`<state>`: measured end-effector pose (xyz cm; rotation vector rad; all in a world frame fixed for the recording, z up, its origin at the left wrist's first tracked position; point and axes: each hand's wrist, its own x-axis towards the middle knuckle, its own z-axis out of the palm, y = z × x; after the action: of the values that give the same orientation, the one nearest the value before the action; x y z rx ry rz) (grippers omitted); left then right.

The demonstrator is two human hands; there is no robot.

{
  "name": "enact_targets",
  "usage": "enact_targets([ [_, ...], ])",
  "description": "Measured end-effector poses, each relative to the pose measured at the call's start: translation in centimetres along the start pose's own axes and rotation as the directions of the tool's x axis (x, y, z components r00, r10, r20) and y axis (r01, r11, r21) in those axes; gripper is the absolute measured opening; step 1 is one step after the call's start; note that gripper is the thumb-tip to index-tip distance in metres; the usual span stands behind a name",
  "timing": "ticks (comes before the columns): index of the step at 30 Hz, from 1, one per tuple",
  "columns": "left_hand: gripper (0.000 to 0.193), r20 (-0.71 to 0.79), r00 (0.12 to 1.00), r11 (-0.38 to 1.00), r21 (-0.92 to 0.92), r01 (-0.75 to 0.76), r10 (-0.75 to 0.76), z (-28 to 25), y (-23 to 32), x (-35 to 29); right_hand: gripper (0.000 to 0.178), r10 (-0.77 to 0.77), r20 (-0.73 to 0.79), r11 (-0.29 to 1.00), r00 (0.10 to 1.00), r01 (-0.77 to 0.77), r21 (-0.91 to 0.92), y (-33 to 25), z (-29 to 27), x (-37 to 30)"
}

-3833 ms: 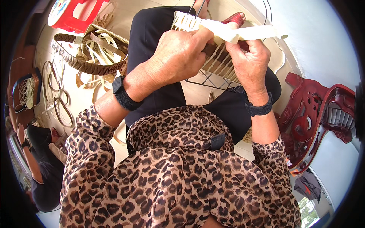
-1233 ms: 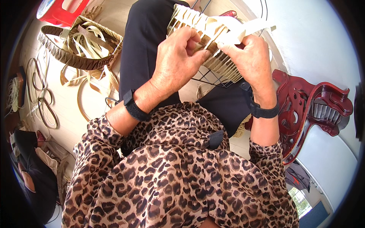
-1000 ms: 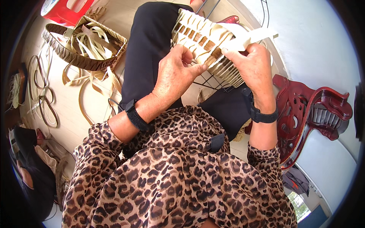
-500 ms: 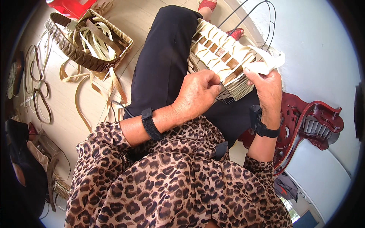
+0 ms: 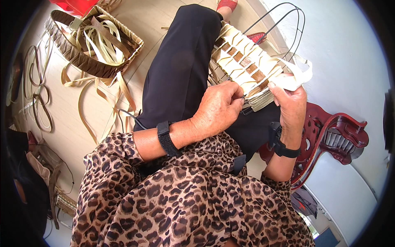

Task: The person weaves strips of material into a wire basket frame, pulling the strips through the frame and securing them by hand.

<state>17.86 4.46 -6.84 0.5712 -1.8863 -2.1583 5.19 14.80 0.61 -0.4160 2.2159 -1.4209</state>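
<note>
A half-woven basket (image 5: 246,66) of dark wire, wrapped in cream and brown flat strips, lies tilted across my lap. Its tall looped wire handle (image 5: 297,31) sticks out on the far right side. My left hand (image 5: 220,105) pinches the wire frame at the basket's near left corner, thumb and forefinger together; the fingertips are partly hidden. At the near right corner my right hand (image 5: 291,99) grips a wide cream strip (image 5: 302,77) between thumb and fingers. That strip loops up over the hand and runs to the basket's woven side.
On the floor at the far left stands a brown basket (image 5: 84,63) full of loose strips, beside a red plastic thing (image 5: 76,5). More strips (image 5: 84,109) trail over the tiles. A carved dark-red wooden piece of furniture (image 5: 314,127) is at my right, near the white wall (image 5: 345,70).
The basket and both hands have shifted slightly right and nearer in view. My left hand has turned a little at the corner. Both grips stay as they were.
</note>
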Motion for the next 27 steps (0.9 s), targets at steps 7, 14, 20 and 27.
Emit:
enact_targets([
  [7,0.018,-0.091,0.957,0.878,0.428,-0.212,0.276,-0.1,0.8,1.2,0.021,0.075,-0.036,0.991,0.997,-0.070,0.118,0.3,1.0,0.0],
  [14,0.027,-0.113,0.924,0.807,0.534,-0.253,0.365,1.7,1.9,4.3,0.027,0.064,0.012,0.996,0.998,-0.065,0.059,1.4,-0.4,-0.1],
  [20,0.028,-0.201,0.912,0.784,0.596,-0.176,0.357,2.3,2.3,5.2,0.025,0.043,-0.021,0.998,0.999,-0.044,-0.054,2.8,-0.9,0.4],
  [27,0.021,-0.215,0.923,0.833,0.528,-0.166,0.320,4.4,0.9,5.9,0.017,0.004,0.011,0.995,1.000,-0.005,0.102,6.3,-2.5,1.0],
])
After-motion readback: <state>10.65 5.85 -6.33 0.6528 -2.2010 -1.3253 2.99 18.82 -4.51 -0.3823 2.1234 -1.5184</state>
